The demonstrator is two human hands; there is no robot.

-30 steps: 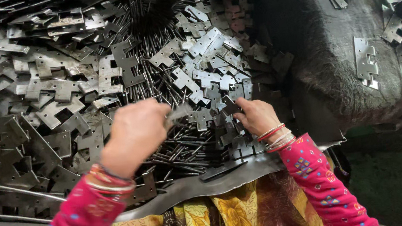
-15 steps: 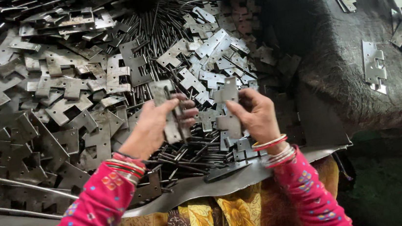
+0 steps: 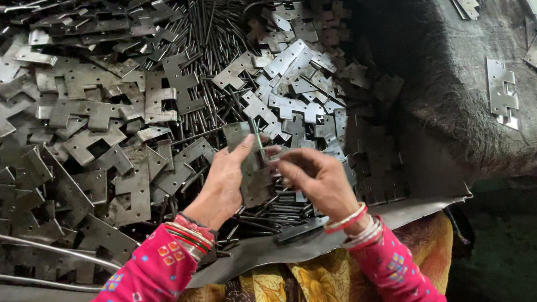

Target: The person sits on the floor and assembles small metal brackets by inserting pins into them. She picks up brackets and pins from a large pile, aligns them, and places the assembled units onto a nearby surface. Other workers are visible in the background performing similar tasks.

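While the great heap of dull grey stamped-steel hinge leaves (image 3: 102, 127) fills most of the view, the work itself sits at its near edge, just above the bent grey sheet-metal tray lip (image 3: 329, 234) that serves here as the landmark. Beyond that lip, towards the far middle of the heap, lies a fan of thin dark steel pins (image 3: 206, 52), their lengths running mostly away from the lip. Far to the right of the lip rises a dark, dusty cloth-covered mound (image 3: 472, 85) with a few loose bright hinge plates (image 3: 502, 92) resting on it.

Directly over the lip, both hands meet. The left hand (image 3: 223, 188) is curled, its thumb and fingers pinching a flat grey notched hinge leaf (image 3: 247, 166) that stands nearly upright, long axis vertical, its knuckle edge facing right. The right hand (image 3: 317, 179) is pressed together at the fingertips, seemingly pinching a thin steel pin (image 3: 259, 144) that stands upright along that knuckle edge; whether it is already inside the knuckles I cannot tell. So the pin's long axis runs parallel to the leaf's, touching it, with the right hand nearer the pin and the left nearer the leaf. Red and white bangles (image 3: 354, 225) ring the right wrist just above the lip.
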